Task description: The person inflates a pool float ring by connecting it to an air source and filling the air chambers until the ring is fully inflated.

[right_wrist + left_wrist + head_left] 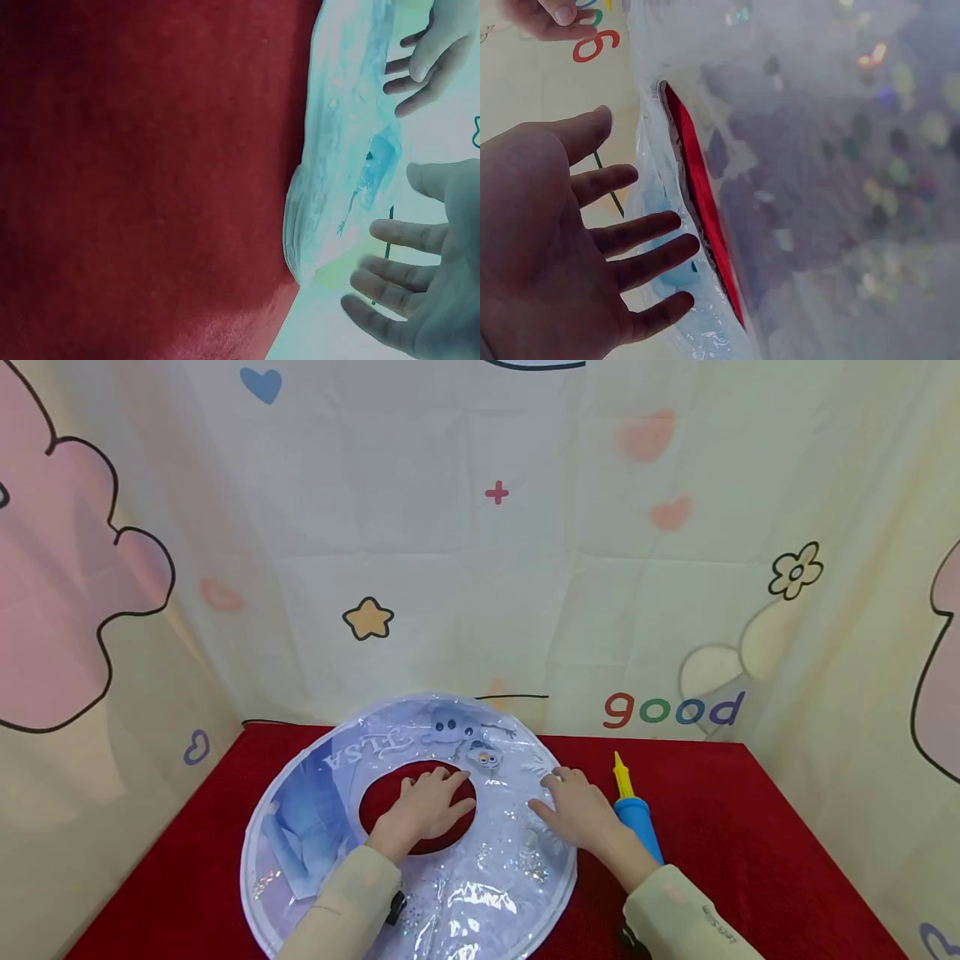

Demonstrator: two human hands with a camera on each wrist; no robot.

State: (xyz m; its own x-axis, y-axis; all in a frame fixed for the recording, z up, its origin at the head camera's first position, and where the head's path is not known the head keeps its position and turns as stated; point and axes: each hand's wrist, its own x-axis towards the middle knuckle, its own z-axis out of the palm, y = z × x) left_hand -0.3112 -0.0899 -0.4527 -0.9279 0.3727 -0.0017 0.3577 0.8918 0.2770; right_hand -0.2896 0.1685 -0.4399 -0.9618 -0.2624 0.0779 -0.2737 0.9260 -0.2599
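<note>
A puffed-up, see-through swim ring (495, 839) with blue cartoon prints, glitter and the word ELSA lies on the red cloth. Over its centre hole hovers my left hand (423, 806), fingers spread and holding nothing. My right hand (581, 810) is above the ring's right side, its fingers also apart and its grasp empty. In the left wrist view, the left hand (555, 240) has its fingertips overlapping the ring's edge beside the hole. The right wrist view shows the right hand (442, 270) raised above the cloth, next to the ring's outer edge.
A blue hand pump (637, 827) with a yellow nozzle (622, 775) lies right of the ring, partly behind my right forearm. The red cloth (750, 860) covers the table. A pale printed curtain (450, 568) hangs behind and along both sides.
</note>
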